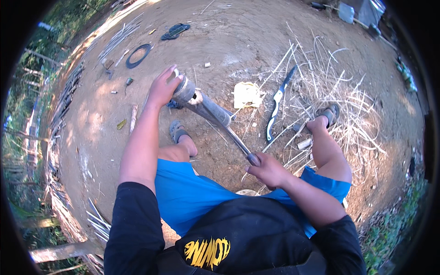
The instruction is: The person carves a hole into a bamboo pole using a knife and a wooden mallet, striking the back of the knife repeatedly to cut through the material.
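A long grey tube (206,110) lies slantwise across the space before me, with a wide dark collar at its far left end and a thin metal rod (239,141) coming out toward my right. My left hand (164,88) grips the collar end, its fingers around the rim. My right hand (271,171) is closed on the dark end piece of the rod, low by my lap; its palm side is hidden. A pale patch with light scraps (247,95) is on the ground beyond the tube. Right of it rests a slim curved tool (277,103) with a black and white handle.
Dry sticks and stripped stalks (343,101) are heaped on the right, by my right foot. A black ring (138,56) and a pair of dark sandals (175,31) lie far left on bare earth. Poles (66,101) line the left edge.
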A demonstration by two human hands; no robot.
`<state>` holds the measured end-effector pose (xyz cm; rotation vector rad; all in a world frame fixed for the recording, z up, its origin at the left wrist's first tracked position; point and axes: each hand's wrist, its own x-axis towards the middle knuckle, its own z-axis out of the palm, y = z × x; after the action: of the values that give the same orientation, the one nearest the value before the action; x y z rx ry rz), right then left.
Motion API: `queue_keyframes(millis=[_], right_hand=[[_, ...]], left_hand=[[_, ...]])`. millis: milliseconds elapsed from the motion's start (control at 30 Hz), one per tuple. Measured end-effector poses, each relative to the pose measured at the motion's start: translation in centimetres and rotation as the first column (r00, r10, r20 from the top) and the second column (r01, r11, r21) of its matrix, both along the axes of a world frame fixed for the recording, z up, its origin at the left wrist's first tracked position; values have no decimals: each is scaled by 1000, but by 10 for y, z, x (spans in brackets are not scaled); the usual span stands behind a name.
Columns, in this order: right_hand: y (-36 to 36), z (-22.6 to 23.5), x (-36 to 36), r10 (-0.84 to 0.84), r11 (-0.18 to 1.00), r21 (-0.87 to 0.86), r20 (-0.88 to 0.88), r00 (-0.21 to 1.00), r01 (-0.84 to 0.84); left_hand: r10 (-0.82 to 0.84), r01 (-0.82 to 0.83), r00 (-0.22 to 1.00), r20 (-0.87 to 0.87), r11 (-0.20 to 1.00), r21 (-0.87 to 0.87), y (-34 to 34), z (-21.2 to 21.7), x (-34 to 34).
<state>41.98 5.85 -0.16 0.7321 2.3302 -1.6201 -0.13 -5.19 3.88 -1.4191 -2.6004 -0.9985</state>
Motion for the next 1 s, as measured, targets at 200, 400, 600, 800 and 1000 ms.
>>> queue_keyframes(millis=[200, 400, 600, 800, 1000], right_hand=[[-8, -26, 16, -218, 940, -255, 57, 974, 226], [2, -45, -2, -319, 895, -356, -90, 943, 269], [16, -66, -44, -249, 967, -39, 42, 968, 251], [23, -94, -81, -185, 979, 102, 82, 979, 176], [44, -119, -122, -163, 986, 63, 181, 970, 154]], left_hand=[[68, -45, 990, 123, 983, -179, 30, 2, -30], [57, -31, 990, 133, 982, -187, 62, -3, -61], [92, -78, 962, 256, 995, -65, 87, -20, -106], [120, -98, 950, 287, 991, -90, 107, -43, -169], [119, -94, 958, 259, 990, -109, 128, -91, -238]])
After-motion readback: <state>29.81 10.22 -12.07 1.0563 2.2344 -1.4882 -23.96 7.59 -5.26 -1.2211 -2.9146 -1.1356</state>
